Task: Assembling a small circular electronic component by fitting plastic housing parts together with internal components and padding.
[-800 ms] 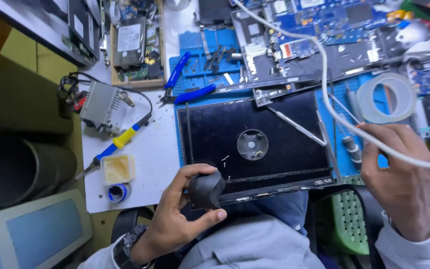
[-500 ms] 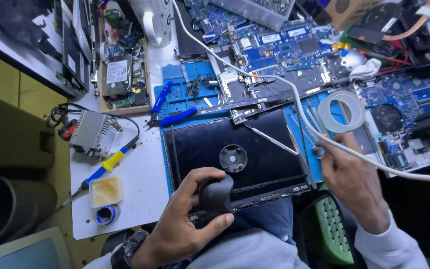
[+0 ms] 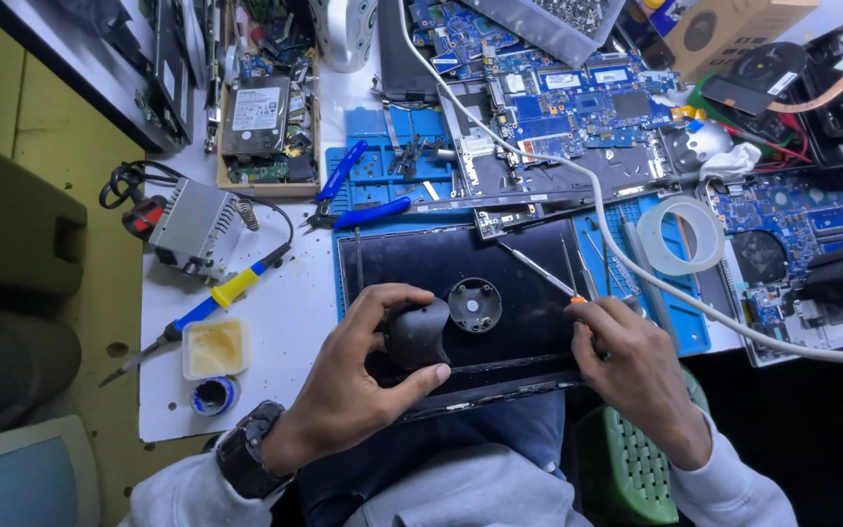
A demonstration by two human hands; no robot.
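Fingers [image 3: 420, 379] of the left hand [image 3: 348, 400] wrap a dark rounded part [image 3: 420, 334] over the black panel [image 3: 461, 283] on the tabletop [image 3: 275, 322], steadying it, while the right hand [image 3: 636, 376] pinches a screwdriver [image 3: 539, 268].

Laptop panel [image 3: 529, 312] lies on the desk [image 3: 285, 322] nearest the person — round mount [image 3: 474, 304] on its middle, rounded part [image 3: 419, 334] just left of it. Soldering iron [image 3: 209, 298] lies left of the panel; tape roll [image 3: 680, 234] right; circuit boards [image 3: 578, 102] behind.

black panel [image 3: 500, 293]: glossy plastic | dark cap [image 3: 420, 334]: matt plastic | screwdriver shaft [image 3: 536, 268]: metal
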